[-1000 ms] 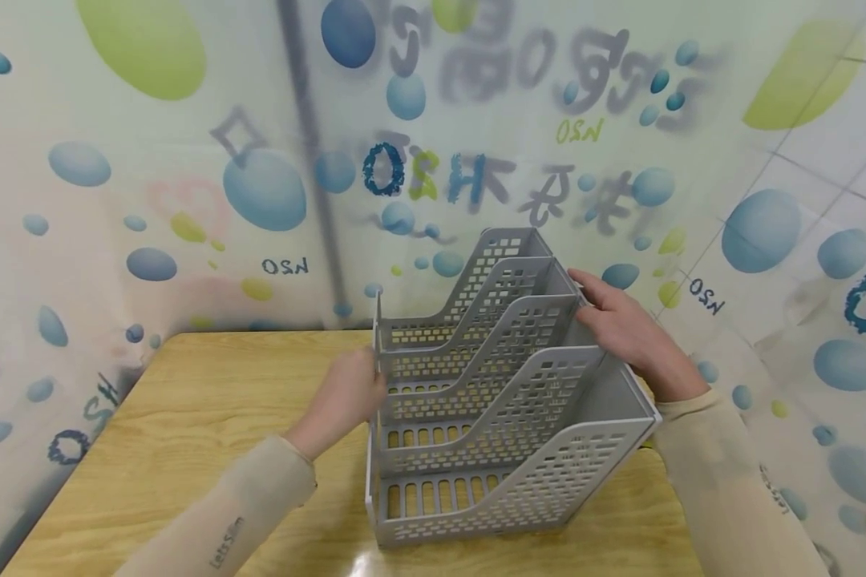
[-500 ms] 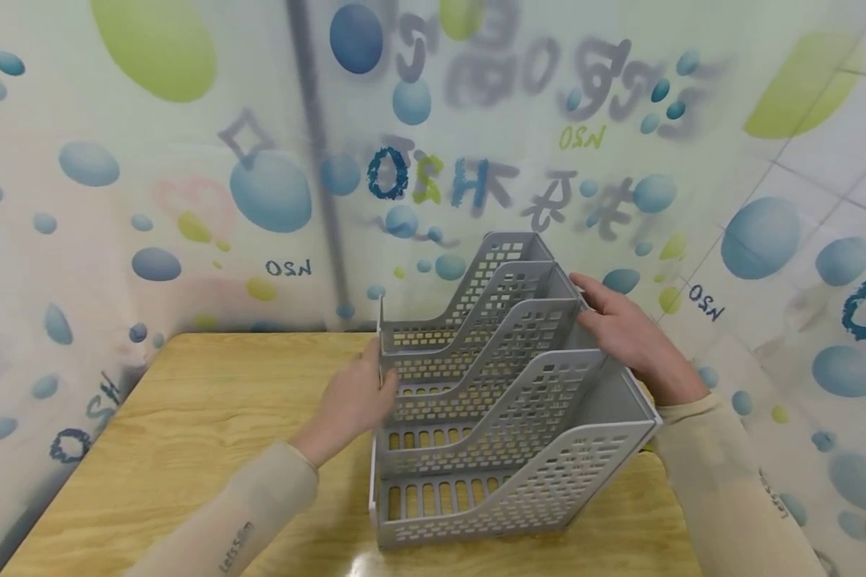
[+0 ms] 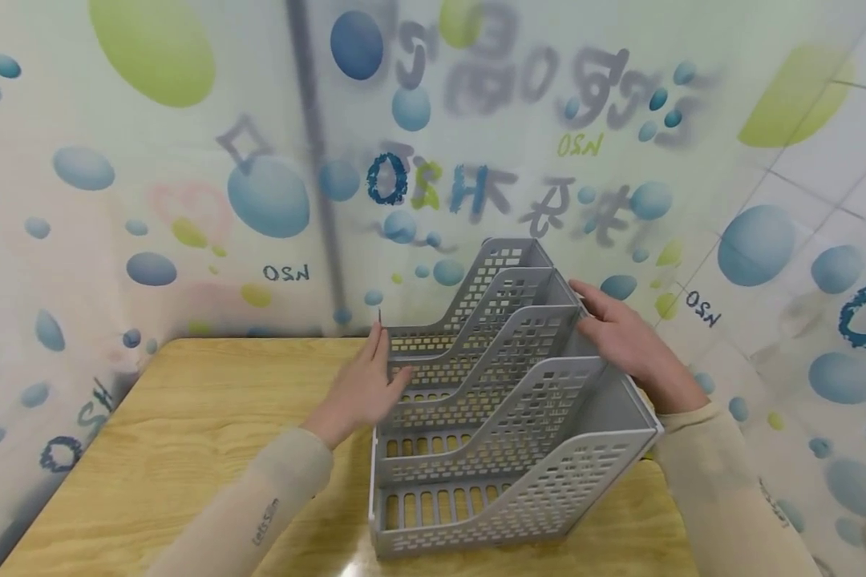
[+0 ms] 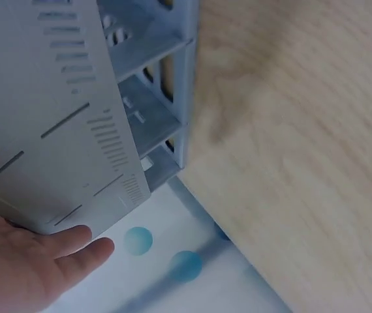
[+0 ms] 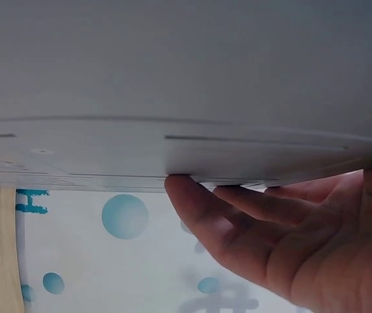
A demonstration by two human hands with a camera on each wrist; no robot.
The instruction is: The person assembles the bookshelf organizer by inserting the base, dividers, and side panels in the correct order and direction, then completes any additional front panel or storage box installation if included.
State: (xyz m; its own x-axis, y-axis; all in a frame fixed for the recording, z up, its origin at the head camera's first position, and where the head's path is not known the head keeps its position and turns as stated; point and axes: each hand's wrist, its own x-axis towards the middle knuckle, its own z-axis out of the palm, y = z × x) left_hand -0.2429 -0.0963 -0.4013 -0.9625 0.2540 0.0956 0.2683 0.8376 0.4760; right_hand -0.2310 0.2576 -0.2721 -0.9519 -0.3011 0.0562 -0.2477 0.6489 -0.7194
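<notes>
A grey plastic file rack [image 3: 476,481] with several slanted compartments stands upright on the wooden table. At its front panel [image 4: 55,130] is my left hand [image 3: 361,389], fingers extended along the panel's outer face and thumb toward the upper edge. In the left wrist view, the fingertips [image 4: 94,251] reach along the panel's edge. My right hand [image 3: 631,340] rests against the tall back panel [image 5: 173,78] from outside. In the right wrist view its fingertips [image 5: 179,186] touch that flat surface, with the fingers slightly bent. Neither hand's contact along its palm shows fully.
The light wooden table [image 3: 202,417] extends to the left of the rack. Behind it hangs a pale curtain [image 3: 245,264] printed with blue and green ovals and letters. The curtain's right side runs close to my right arm.
My left hand, earlier blurred and closed-looking beside the front panel, has straightened its fingers and risen a little along it. My right hand and the rack stay in place.
</notes>
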